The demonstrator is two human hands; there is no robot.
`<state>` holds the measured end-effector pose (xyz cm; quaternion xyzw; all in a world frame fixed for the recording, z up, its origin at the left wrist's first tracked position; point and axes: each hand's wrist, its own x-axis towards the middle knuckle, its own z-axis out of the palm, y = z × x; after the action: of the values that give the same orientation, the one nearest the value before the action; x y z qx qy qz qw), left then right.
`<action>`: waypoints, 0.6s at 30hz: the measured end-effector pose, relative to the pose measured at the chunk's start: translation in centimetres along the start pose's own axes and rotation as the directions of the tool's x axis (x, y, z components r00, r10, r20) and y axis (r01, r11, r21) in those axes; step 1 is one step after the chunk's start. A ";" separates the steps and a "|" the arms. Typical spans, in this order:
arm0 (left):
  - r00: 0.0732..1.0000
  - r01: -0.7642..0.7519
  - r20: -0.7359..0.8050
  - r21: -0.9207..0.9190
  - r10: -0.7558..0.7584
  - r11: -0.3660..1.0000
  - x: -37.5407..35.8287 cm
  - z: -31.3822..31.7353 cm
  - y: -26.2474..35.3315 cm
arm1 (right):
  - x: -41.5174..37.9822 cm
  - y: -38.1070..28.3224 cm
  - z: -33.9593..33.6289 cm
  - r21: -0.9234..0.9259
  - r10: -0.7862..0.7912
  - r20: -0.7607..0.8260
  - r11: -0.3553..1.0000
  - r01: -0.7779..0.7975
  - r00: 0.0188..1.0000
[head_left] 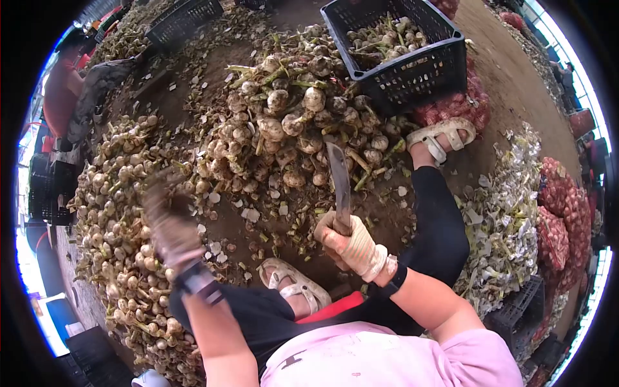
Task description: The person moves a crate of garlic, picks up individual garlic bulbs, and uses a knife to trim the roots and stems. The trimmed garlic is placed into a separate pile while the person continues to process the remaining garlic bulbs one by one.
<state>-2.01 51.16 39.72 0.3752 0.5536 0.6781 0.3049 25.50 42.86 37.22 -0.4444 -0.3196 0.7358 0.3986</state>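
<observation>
My right hand (353,248), in a striped work glove, is closed around the handle of a knife (340,180). Its worn blade points up and away from me, in front of a heap of garlic bulbs (277,126) with dirt and cut stems on them. My left hand (171,222), also gloved, is smeared by motion over the inner edge of a second spread of garlic bulbs (126,238). The blur hides its fingers, so I cannot make out whether anything is in them.
A black plastic crate (412,77) with garlic stands beyond the heap, on red mesh sacks (474,100). Stem and peel waste (503,226) lies at right, beside filled mesh sacks (564,213). Another person (64,97) sits at far left. My sandaled feet (296,287) flank the trimmings.
</observation>
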 end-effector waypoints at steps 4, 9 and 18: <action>0.806 0.106 0.572 0.120 -0.156 0.987 -0.1 12.9 -8.2 | 0.7 -0.7 -0.7 0.020 0.055 -0.063 0.998 -0.054 0.996; 0.801 -0.545 0.598 0.715 0.019 0.439 1.3 19.1 -14.2 | 1.7 -1.4 -1.0 0.025 0.046 -0.124 0.999 -0.043 0.991; 0.722 0.361 0.679 -0.206 -0.132 0.910 -5.3 10.7 -7.4 | 1.5 -0.5 -1.7 -0.204 -0.231 -0.068 0.955 0.213 0.971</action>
<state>9.87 53.81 32.72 0.4536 0.3389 0.5386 0.6239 26.79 44.67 36.36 -0.4756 -0.4197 0.6305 0.4474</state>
